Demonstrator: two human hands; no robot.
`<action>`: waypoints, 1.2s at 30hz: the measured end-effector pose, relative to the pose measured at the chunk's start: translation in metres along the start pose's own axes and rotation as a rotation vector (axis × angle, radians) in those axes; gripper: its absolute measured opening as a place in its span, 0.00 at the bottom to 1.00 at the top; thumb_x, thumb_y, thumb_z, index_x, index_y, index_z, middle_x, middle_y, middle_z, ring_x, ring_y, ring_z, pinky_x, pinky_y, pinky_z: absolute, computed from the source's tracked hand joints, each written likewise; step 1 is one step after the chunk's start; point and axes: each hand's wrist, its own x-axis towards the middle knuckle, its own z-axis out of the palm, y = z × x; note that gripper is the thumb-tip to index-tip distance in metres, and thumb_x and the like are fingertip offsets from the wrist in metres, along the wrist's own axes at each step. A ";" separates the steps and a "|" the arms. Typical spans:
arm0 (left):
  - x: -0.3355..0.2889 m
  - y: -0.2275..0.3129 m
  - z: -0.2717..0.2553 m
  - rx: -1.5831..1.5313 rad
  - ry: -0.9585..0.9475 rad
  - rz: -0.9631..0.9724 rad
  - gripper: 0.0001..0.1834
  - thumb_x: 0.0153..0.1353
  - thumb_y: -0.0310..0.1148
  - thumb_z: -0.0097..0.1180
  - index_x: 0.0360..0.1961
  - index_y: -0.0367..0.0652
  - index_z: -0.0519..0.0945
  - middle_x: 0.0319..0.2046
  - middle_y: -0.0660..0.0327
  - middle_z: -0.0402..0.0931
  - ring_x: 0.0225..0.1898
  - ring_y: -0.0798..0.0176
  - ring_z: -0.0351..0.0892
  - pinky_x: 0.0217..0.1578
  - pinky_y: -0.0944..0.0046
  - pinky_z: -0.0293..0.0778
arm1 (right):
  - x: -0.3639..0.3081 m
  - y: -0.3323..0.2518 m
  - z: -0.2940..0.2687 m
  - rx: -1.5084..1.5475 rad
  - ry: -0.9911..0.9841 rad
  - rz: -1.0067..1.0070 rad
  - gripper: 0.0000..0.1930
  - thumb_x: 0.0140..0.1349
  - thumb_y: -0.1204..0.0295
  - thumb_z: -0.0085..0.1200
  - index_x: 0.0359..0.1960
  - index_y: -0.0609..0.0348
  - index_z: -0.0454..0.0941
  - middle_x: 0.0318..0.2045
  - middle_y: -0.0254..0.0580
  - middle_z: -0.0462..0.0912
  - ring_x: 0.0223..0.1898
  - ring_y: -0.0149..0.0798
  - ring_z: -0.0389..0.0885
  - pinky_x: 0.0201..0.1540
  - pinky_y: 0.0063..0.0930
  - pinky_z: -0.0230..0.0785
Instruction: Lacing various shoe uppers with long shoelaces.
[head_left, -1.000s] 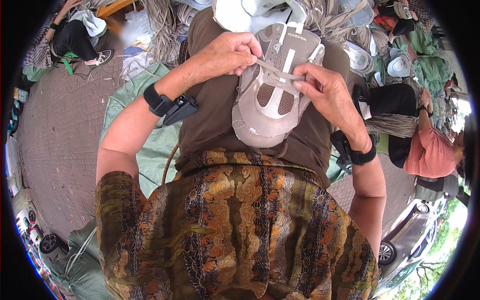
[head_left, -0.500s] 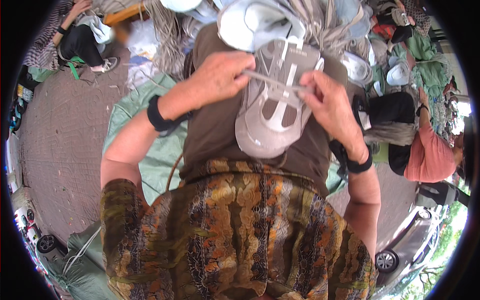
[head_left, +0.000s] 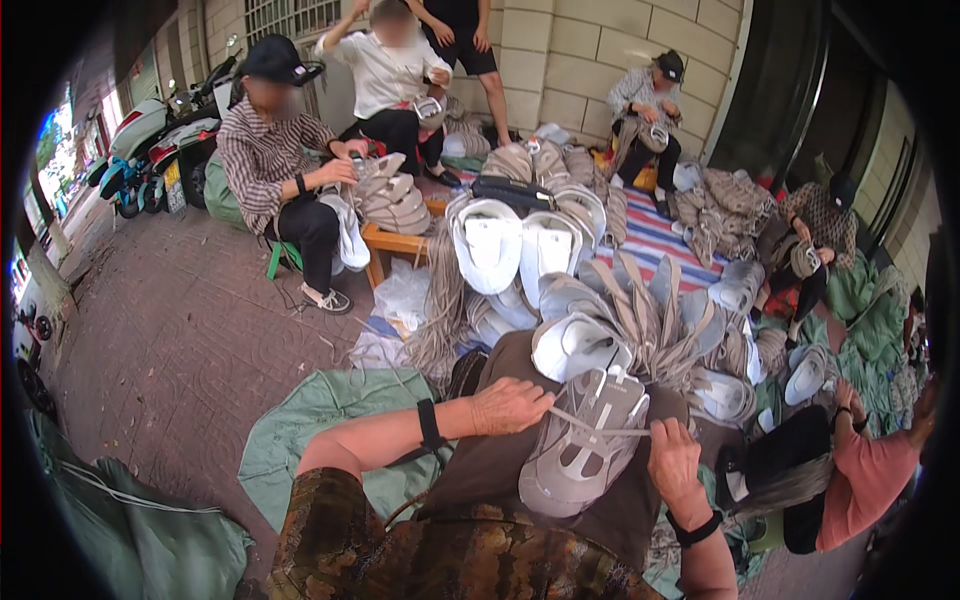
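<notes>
On my lap lies a grey-beige shoe upper [head_left: 572,470] with white strips, its rounded toe toward me. A flat beige shoelace [head_left: 600,432] runs across its front in a shallow V. My left hand [head_left: 512,405] pinches one side of the lace just left of the upper. The other side is gripped by my right hand [head_left: 675,460], closed beyond the upper's right edge. Whether the lace passes through eyelets is too small to tell. Another upper with a white lining [head_left: 580,345] rests against my knees, just beyond the one with the lace.
Stacked uppers [head_left: 487,245] and loose laces [head_left: 445,310] crowd the area ahead, beside a wooden stool [head_left: 385,245]. Green sacking [head_left: 330,430] lies at my left. Several people sit around the pile, one in a pink top [head_left: 875,480] close on my right.
The view has tilted up, showing more of the pile and the people. My hands have spread farther apart, and the lace between them now bends down toward the upper.
</notes>
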 end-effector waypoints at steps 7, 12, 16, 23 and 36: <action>-0.020 -0.004 -0.018 0.049 -0.065 -0.092 0.10 0.56 0.26 0.50 0.39 0.36 0.69 0.24 0.55 0.74 0.27 0.52 0.79 0.27 0.55 0.74 | -0.028 0.026 -0.006 -0.210 -0.038 0.119 0.04 0.50 0.76 0.52 0.28 0.57 0.72 0.32 0.46 0.72 0.37 0.50 0.75 0.36 0.43 0.71; -0.039 -0.003 -0.027 0.084 -0.119 -0.166 0.07 0.54 0.25 0.50 0.34 0.37 0.68 0.23 0.53 0.74 0.26 0.51 0.80 0.25 0.54 0.73 | -0.046 0.034 -0.008 -0.255 -0.070 0.139 0.03 0.49 0.74 0.53 0.25 0.57 0.72 0.32 0.46 0.71 0.38 0.50 0.75 0.36 0.44 0.68; -0.046 -0.001 -0.026 0.086 -0.207 -0.219 0.08 0.52 0.24 0.51 0.33 0.37 0.68 0.23 0.52 0.75 0.26 0.50 0.81 0.24 0.54 0.73 | -0.056 0.038 -0.008 -0.257 -0.089 0.151 0.03 0.48 0.74 0.53 0.25 0.57 0.72 0.32 0.46 0.71 0.39 0.50 0.74 0.37 0.45 0.68; -0.091 -0.050 -0.027 0.175 -0.112 -0.374 0.04 0.51 0.26 0.52 0.29 0.38 0.72 0.20 0.52 0.78 0.24 0.49 0.82 0.22 0.51 0.74 | -0.086 0.075 -0.022 -0.372 -0.096 0.353 0.05 0.48 0.78 0.49 0.28 0.60 0.71 0.34 0.49 0.72 0.41 0.53 0.73 0.38 0.46 0.68; -0.331 -0.136 -0.064 0.423 -0.219 -1.082 0.10 0.58 0.29 0.48 0.31 0.37 0.81 0.26 0.42 0.80 0.31 0.37 0.82 0.34 0.42 0.78 | -0.338 0.196 -0.065 -0.397 -0.118 1.080 0.06 0.61 0.77 0.43 0.36 0.64 0.72 0.29 0.62 0.79 0.35 0.64 0.78 0.36 0.57 0.67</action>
